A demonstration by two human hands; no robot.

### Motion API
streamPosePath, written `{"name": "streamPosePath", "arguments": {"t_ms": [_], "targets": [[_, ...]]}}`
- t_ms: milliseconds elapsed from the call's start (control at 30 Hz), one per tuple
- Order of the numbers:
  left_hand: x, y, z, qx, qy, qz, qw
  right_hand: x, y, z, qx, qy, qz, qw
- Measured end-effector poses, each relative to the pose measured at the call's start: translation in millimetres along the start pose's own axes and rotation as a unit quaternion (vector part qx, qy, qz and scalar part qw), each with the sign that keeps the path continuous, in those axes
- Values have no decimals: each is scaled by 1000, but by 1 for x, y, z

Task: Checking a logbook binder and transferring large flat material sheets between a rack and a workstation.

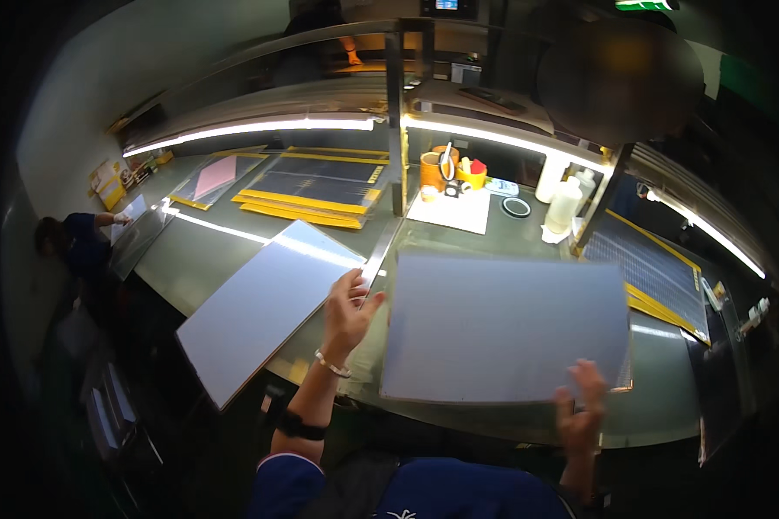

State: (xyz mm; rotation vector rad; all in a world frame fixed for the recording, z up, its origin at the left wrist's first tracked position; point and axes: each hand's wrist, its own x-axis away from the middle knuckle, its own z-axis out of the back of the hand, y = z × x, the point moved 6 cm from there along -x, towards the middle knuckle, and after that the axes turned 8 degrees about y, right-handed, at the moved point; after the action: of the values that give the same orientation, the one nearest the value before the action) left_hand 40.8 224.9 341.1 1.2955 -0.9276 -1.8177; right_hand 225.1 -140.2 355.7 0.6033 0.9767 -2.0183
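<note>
A pale grey rectangular sheet (502, 324) lies flat before me, its near edge by the table's front. My left hand (348, 313) is raised just left of that sheet, thumb apart from loosely bent fingers, with nothing seen in it. Over the sheet's lower right corner is my right hand (582, 400), smeared by motion; its thumb and fingers are spread and no object shows in them. Whether it touches the sheet I cannot tell. To the left, a stack of white sheets (268, 303) lies at a slant, partly past the table's front edge.
Yellow-edged transparent panels (316, 186) lie at the back left, more such panels (649, 268) at the right. Behind the grey sheet stand white bottles (564, 208), a brown cup (431, 173) and a round black-rimmed lid (516, 208). A metal post (395, 121) rises mid-table. A co-worker (82, 238) is at far left.
</note>
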Motion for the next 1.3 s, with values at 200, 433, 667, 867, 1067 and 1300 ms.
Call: {"name": "streamPosePath", "arguments": {"t_ms": [200,433,667,867,1067,1300], "targets": [[55,-98,245,-471,416,-124,768,45,12,-87,20,-301,-41,953],[135,-207,336,306,313,440,784,32,10,-98,-49,-267,-82,959],[103,-109,302,252,178,232,923,13,-32,-89,-200,-212,-74,954],[121,-20,275,162,220,131,953,17,-80,-98,-322,-269,-31,907],[169,15,258,-31,35,42,998,46,-119,-114,-658,-432,-288,546],[171,80,133,-27,-401,-23,915,69,-110,-146,-730,-433,-440,294]]}}
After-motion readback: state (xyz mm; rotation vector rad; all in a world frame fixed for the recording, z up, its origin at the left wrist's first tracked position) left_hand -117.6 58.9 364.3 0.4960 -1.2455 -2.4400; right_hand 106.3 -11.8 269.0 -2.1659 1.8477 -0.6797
